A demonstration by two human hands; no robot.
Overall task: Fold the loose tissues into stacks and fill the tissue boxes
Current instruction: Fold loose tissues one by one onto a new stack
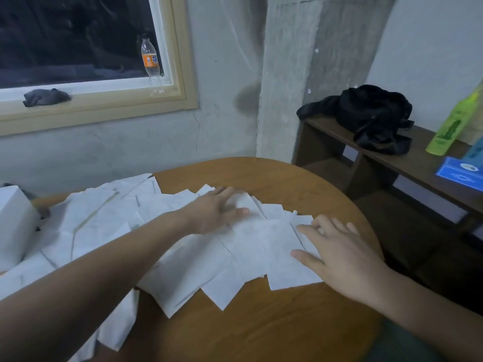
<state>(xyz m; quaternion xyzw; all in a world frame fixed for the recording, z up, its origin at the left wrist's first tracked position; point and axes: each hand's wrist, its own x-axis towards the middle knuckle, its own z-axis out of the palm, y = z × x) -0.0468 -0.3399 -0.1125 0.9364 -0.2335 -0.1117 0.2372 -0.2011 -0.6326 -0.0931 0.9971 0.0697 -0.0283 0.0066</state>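
showing white on loose tissues and tissue box, reading brown on round table, carrying orange label on clear bottle, showing black on fabric bundle, lime green on tall bottle, blue with white print on flat box

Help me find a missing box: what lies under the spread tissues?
Only the wooden table shows, around the tissues. The left hand and right hand rest flat on top. Anything beneath the overlapping sheets is covered. A white box stands at their left.

We log a plain home room, round wooden table, soda bottle on windowsill beyond it, concrete pillar behind, black bag on shelf to its right.
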